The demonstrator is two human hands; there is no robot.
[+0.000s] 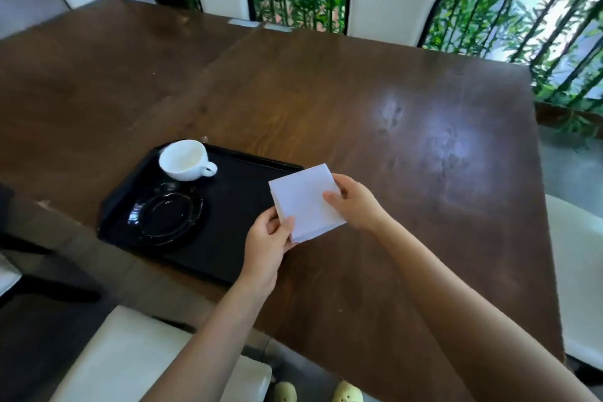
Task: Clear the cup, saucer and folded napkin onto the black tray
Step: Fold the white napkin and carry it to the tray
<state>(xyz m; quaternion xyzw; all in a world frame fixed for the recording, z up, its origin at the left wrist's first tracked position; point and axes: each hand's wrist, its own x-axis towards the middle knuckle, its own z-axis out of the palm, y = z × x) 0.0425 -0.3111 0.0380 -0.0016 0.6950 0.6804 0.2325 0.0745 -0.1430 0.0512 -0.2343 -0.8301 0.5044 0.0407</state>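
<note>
- Head view: I see the folded napkin (306,202) at frame centre, over the black tray (228,258)'s right edge.
- Left hand (266,243) fingers pinch its near corner, right hand (354,204) fingers pinch its right edge, probably to keep it flat.
- Cup (185,160) and saucer (164,214) sit apart on the tray's left, leaving room.

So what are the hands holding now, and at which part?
The folded napkin: left hand pinches its near-left corner, right hand its right edge.
</note>
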